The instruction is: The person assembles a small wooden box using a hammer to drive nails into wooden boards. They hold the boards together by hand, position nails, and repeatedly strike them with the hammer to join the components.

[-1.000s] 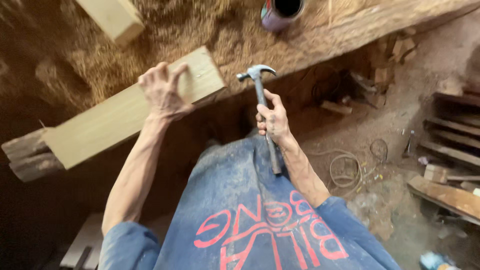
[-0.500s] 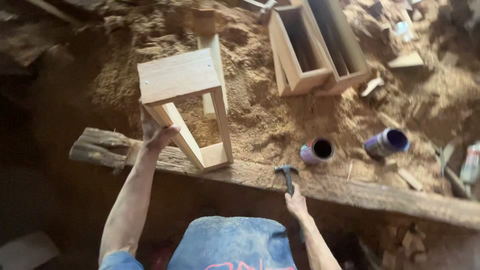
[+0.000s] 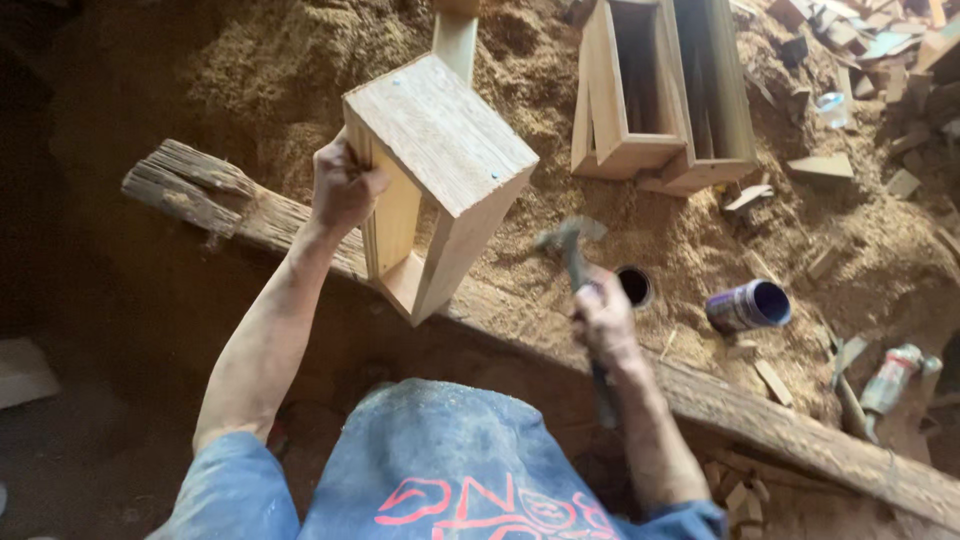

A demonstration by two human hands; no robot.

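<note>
— Sawdust (image 3: 300, 80) covers the ground beyond the rough beam (image 3: 780, 420). What differs from half a second ago?

— The open wooden box frame (image 3: 440, 160) has been lifted and tilted above the beam's left end; the left hand (image 3: 342, 188) is clamped on its side board. The right hand (image 3: 605, 325), fist wrapped around the hammer (image 3: 572, 255), has risen over the beam, its head blurred.

— What lies around?

— Just beyond the beam, a dark can (image 3: 634, 285) and a purple tin (image 3: 748, 306) on its side. Two finished boxes (image 3: 660, 100) stand farther off, scraps (image 3: 850, 60) beside them.

— Room?

— Open sawdust behind the frame; right of the hammer, the cans crowd the beam's edge.
</note>
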